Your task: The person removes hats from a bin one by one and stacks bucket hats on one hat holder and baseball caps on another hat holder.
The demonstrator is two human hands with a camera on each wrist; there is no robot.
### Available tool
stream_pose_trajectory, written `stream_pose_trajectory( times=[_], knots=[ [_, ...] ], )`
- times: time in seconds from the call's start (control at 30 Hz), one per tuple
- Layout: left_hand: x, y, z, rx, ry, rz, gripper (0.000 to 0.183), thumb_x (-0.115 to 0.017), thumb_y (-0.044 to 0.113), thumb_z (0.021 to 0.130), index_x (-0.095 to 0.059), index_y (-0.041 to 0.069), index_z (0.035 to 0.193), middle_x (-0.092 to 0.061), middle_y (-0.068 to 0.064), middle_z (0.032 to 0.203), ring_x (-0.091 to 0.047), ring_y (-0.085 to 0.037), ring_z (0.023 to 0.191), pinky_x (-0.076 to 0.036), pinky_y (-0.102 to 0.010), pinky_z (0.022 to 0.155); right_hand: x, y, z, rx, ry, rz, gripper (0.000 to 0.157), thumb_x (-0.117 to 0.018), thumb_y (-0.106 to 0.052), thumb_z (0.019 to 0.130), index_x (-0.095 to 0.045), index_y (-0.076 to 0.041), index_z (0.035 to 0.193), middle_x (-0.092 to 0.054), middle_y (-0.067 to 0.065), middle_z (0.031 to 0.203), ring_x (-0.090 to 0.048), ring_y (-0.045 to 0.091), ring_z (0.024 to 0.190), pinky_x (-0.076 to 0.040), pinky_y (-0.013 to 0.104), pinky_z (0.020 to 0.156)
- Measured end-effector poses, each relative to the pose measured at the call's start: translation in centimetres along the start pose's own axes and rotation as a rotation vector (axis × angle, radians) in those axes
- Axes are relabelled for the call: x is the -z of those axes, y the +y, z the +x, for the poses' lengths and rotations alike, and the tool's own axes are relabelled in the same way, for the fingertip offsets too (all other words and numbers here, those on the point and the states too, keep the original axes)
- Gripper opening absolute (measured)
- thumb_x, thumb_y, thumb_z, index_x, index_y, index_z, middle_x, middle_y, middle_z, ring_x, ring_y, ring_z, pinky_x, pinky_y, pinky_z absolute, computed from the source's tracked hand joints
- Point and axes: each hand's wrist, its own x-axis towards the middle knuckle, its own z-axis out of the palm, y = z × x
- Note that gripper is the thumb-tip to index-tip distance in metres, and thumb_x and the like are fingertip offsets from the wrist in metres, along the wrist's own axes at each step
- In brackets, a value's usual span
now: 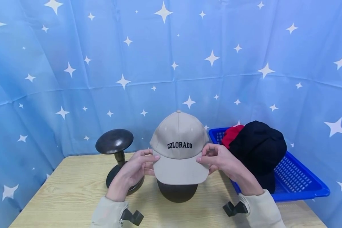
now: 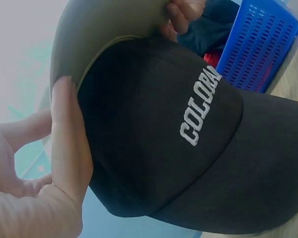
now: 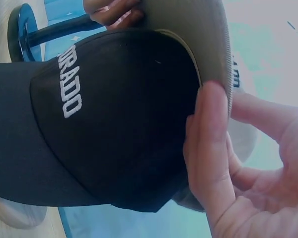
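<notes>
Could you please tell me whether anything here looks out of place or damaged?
Oddly, the right corner of the blue plastic basket seems to jut past the edge of the wood-grain table, so it may sit precariously. No spill or damage shows, and the beige cap looks level.

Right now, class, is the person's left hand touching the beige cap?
Touching. The head view shows the left hand pinching one side of the beige cap; the left wrist view shows fingers against the brim's underside.
</notes>
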Motion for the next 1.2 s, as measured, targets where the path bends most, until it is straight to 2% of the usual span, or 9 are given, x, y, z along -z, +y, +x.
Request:
stream_pose_trajectory(
  times=[0.2,0.3,0.37,0.57,0.7,0.83,0.93,1.07,1.2],
  knots=[
    [0.5,-0.7,0.3,-0.010,-0.077,-0.021,0.019,-0.065,0.012,0.100,-0.060,0.009,0.117,-0.079,-0.001,0.092,-0.079,-0.016,0.080,-0.066,-0.036,0.072,0.2,0.2,-0.2,-0.006,-0.044,-0.051,0.029,-0.078,-0.020,0.092,-0.052,-0.006,0.093,-0.066,0.006,0.086,-0.071,0.022,0.082,-0.064,0.043,0.062],
    [0.8,-1.1,0.5,-0.004,-0.094,-0.029,0.021,-0.066,0.010,0.099,-0.061,0.009,0.119,-0.079,-0.001,0.092,-0.079,-0.016,0.081,-0.066,-0.037,0.072,0.3,0.2,-0.3,-0.013,-0.062,-0.073,0.031,-0.079,-0.020,0.092,-0.050,-0.006,0.090,-0.066,0.006,0.085,-0.072,0.023,0.084,-0.064,0.046,0.064],
    [0.9,-1.2,0.5,-0.005,-0.094,-0.018,0.022,-0.067,0.011,0.098,-0.062,0.010,0.119,-0.080,-0.001,0.092,-0.079,-0.016,0.082,-0.066,-0.037,0.073,0.3,0.3,-0.3,-0.014,-0.076,-0.087,0.033,-0.079,-0.020,0.091,-0.049,-0.007,0.089,-0.065,0.005,0.083,-0.072,0.023,0.084,-0.065,0.048,0.064],
    [1.1,-1.5,0.6,-0.020,-0.075,0.061,0.021,-0.070,0.013,0.096,-0.065,0.010,0.116,-0.080,-0.001,0.091,-0.079,-0.018,0.084,-0.066,-0.037,0.070,0.3,0.4,-0.2,-0.037,-0.083,-0.131,0.040,-0.082,-0.021,0.089,-0.045,-0.009,0.083,-0.052,0.000,0.071,-0.070,0.021,0.083,-0.064,0.041,0.062],
    [1.0,-1.6,0.5,-0.012,-0.059,0.100,0.024,-0.072,0.014,0.095,-0.066,0.009,0.117,-0.080,-0.002,0.092,-0.079,-0.019,0.084,-0.065,-0.037,0.068,0.3,0.6,-0.2,-0.054,-0.082,-0.161,0.041,-0.083,-0.022,0.088,-0.045,-0.009,0.081,-0.052,-0.001,0.070,-0.070,0.021,0.084,-0.064,0.040,0.062],
    [1.0,-1.7,0.5,0.018,-0.058,0.131,0.024,-0.072,0.015,0.095,-0.066,0.008,0.117,-0.079,-0.003,0.093,-0.078,-0.020,0.082,-0.065,-0.036,0.067,0.2,0.8,-0.2,-0.077,-0.080,-0.200,0.039,-0.084,-0.023,0.087,-0.049,-0.009,0.076,-0.056,-0.001,0.070,-0.070,0.020,0.085,-0.064,0.040,0.064],
    [1.0,-1.6,0.4,0.037,-0.071,0.158,0.027,-0.072,0.015,0.094,-0.065,0.006,0.119,-0.079,-0.005,0.095,-0.078,-0.021,0.083,-0.065,-0.038,0.067,0.1,1.0,-0.1,-0.080,-0.092,-0.215,0.039,-0.084,-0.023,0.087,-0.053,-0.003,0.072,-0.061,-0.002,0.071,-0.070,0.019,0.084,-0.064,0.040,0.064],
    [1.1,-1.6,0.4,0.047,-0.093,0.173,0.032,-0.072,0.015,0.094,-0.063,0.003,0.122,-0.079,-0.007,0.097,-0.078,-0.022,0.084,-0.066,-0.039,0.069,0.0,1.1,0.0,-0.087,-0.114,-0.213,0.042,-0.084,-0.024,0.087,-0.061,0.009,0.074,-0.067,-0.001,0.072,-0.069,0.018,0.073,-0.064,0.041,0.065],
    [1.4,-1.7,0.3,0.056,-0.113,0.183,0.031,-0.071,0.015,0.095,-0.063,0.002,0.122,-0.079,-0.007,0.098,-0.078,-0.022,0.084,-0.066,-0.038,0.070,-0.1,1.2,0.0,-0.101,-0.118,-0.209,0.041,-0.084,-0.026,0.086,-0.069,0.010,0.074,-0.067,0.000,0.068,-0.066,0.017,0.061,-0.064,0.040,0.064]
  ],
)
